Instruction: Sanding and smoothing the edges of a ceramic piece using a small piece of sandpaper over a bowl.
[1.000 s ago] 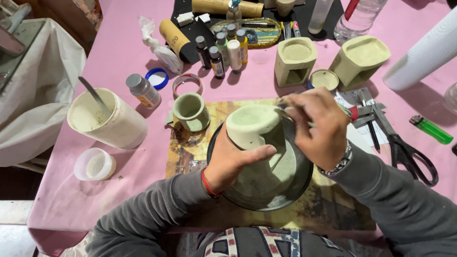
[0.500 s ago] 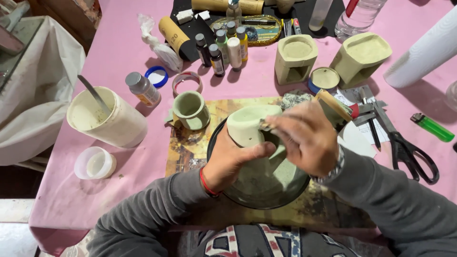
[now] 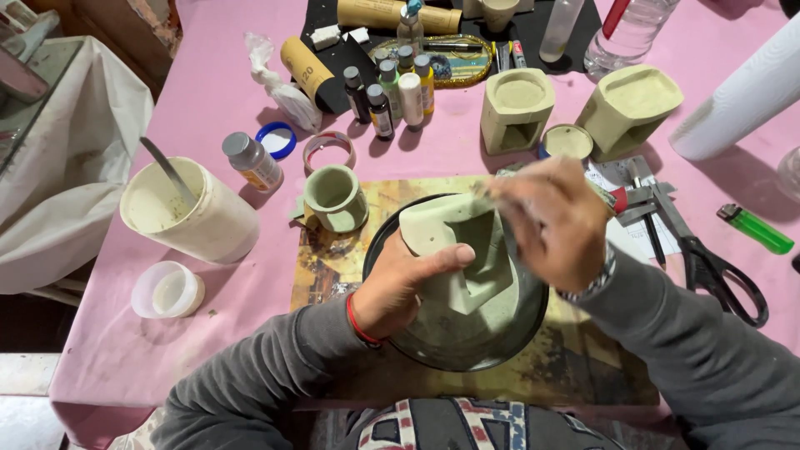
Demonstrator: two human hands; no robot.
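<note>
We grip a pale green cast block (image 3: 454,258) with our left hand (image 3: 400,283) over the dark bowl (image 3: 500,333) at 6 o'clock; our right hand (image 3: 554,221), fingers curled, blurred, touches its 1 o'clock edge, contents unclear.

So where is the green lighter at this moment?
In the head view, the green lighter lies on the pink tablecloth at the far right, just beyond the black-handled scissors and below the white paper roll.

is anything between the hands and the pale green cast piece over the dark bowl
Nothing visible. The left hand grips the pale green cast piece directly, and the right hand rests at its upper edge over the dark bowl.
</note>
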